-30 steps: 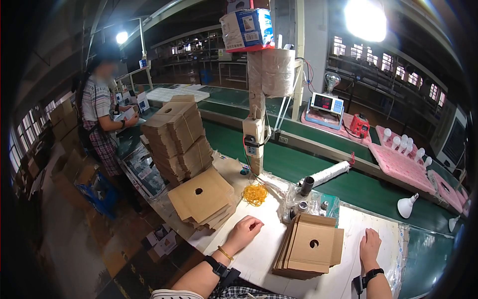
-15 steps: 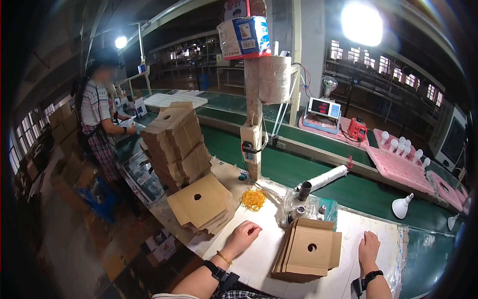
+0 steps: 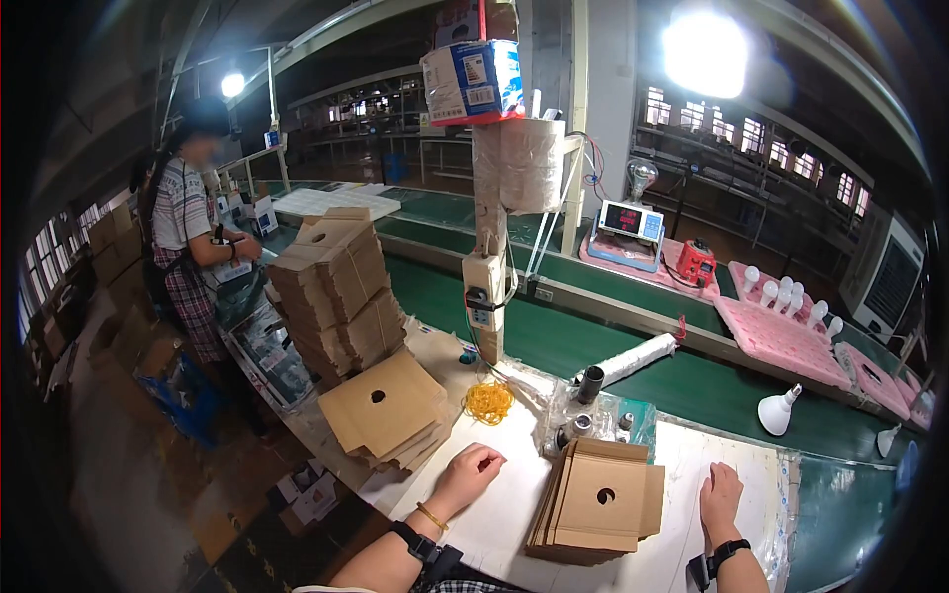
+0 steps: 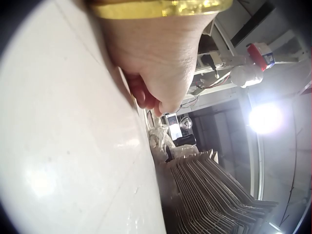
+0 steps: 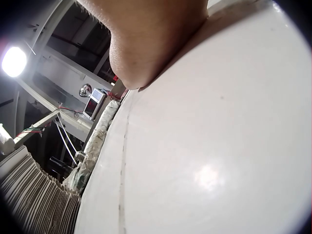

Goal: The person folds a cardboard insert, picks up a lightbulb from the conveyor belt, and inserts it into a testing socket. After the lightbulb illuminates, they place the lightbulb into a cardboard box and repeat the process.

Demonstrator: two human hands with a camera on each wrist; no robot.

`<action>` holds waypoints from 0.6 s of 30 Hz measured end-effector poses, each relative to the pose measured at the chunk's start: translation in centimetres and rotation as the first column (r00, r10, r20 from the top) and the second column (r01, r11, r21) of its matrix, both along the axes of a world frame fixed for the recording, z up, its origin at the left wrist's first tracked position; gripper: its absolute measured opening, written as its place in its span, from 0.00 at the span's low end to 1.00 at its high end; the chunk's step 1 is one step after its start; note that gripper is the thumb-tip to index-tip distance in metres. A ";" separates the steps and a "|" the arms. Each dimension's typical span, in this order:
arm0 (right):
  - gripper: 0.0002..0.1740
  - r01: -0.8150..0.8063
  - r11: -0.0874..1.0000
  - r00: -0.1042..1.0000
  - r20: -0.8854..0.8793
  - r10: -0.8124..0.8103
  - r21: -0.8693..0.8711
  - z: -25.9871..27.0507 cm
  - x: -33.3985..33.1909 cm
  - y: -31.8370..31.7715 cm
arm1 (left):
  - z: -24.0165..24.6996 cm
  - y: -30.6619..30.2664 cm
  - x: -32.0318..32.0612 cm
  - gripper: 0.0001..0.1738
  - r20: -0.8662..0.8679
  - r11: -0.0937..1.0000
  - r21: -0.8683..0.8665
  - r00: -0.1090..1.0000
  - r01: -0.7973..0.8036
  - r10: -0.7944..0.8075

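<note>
My left hand (image 3: 471, 476) rests on the white tabletop (image 3: 435, 504), its fingers loosely curled around nothing. To the right of the stack of flat cardboard pieces (image 3: 598, 499), my right hand (image 3: 722, 494) lies on the same surface and holds nothing. A round hole shows in the top piece of that stack, which stands between both hands. In the left wrist view the hand (image 4: 156, 63) sits low on the table, with the stack's layered edges (image 4: 209, 195) beyond it. The right wrist view shows mostly the heel of the hand (image 5: 146, 44); its fingers are hidden there.
Yellow rubber bands (image 3: 488, 403) lie beyond my left hand. Further left are more holed cardboard sheets (image 3: 381, 405) and a tall tied stack (image 3: 331, 287). Metal fittings (image 3: 583, 425) stand behind the middle stack. Across the green conveyor (image 3: 554, 326) are bulbs on pink foam (image 3: 781, 336). Another person (image 3: 188, 227) stands left.
The head view has shifted slightly, so the scene sits a little lower and further left. Both hands stay in place on the table. The other person's hands have moved.
</note>
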State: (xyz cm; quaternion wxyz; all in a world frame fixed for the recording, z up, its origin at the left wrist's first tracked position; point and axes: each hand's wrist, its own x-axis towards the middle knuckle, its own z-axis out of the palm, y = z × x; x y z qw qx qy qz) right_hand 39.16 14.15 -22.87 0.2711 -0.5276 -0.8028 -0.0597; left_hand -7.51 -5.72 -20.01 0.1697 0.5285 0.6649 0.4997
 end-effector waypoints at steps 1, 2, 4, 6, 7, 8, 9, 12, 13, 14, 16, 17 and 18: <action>0.20 0.000 1.000 1.000 0.000 0.000 0.000 0.0 0.0 0.0 | -0.1 0.0 0.0 0.08 -0.008 1.000 0.002 1.000 0.000 0.000; 0.20 0.000 1.000 1.000 -0.001 0.000 -0.002 0.1 -0.1 0.0 | -0.1 0.1 0.0 0.08 -0.008 1.000 0.001 1.000 0.000 0.000; 0.20 0.001 1.000 1.000 -0.002 -0.001 -0.005 0.1 -0.1 -0.1 | -0.1 0.1 0.0 0.08 -0.016 1.000 0.010 1.000 -0.003 0.003; 0.20 0.001 1.000 1.000 0.005 -0.001 -0.004 0.2 -0.1 -0.2 | 0.0 0.0 0.0 0.08 -0.013 1.000 0.014 1.000 -0.001 0.001; 0.20 0.000 1.000 1.000 0.006 0.000 -0.004 0.2 -0.2 -0.2 | 0.0 0.0 0.0 0.08 -0.010 1.000 0.020 1.000 0.001 -0.001; 0.20 0.002 1.000 1.000 0.005 -0.002 -0.012 0.3 -0.2 -0.1 | 0.0 0.0 0.0 0.08 -0.008 1.000 0.020 1.000 0.000 0.000; 0.21 0.003 1.000 1.000 0.004 -0.003 -0.021 0.3 -0.1 -0.1 | 0.0 0.1 0.0 0.07 -0.006 1.000 0.025 1.000 0.001 -0.001; 0.21 -0.002 1.000 1.000 0.009 0.002 -0.004 0.0 0.0 -0.1 | 0.2 -0.1 0.1 0.07 0.008 1.000 0.016 1.000 -0.002 0.002; 0.21 -0.005 1.000 1.000 0.009 0.005 -0.004 0.0 0.0 -0.1 | 0.3 -0.1 0.1 0.07 0.015 1.000 0.006 1.000 -0.004 0.004; 0.21 -0.001 1.000 1.000 0.008 0.001 -0.008 0.1 -0.1 0.0 | 0.2 -0.1 0.1 0.07 0.015 1.000 0.006 1.000 -0.006 0.006; 0.20 0.004 1.000 1.000 0.006 -0.004 -0.014 0.1 -0.1 0.0 | 0.0 0.0 0.0 0.07 0.022 1.000 0.023 1.000 -0.002 0.001; 0.20 0.001 1.000 1.000 0.000 -0.001 -0.019 0.2 -0.1 -0.1 | -0.1 0.0 0.0 0.07 0.022 1.000 0.020 1.000 -0.001 0.000; 0.20 -0.001 1.000 1.000 -0.005 0.001 -0.025 0.2 -0.1 -0.1 | -0.2 0.1 -0.1 0.07 0.020 1.000 0.024 1.000 0.001 -0.001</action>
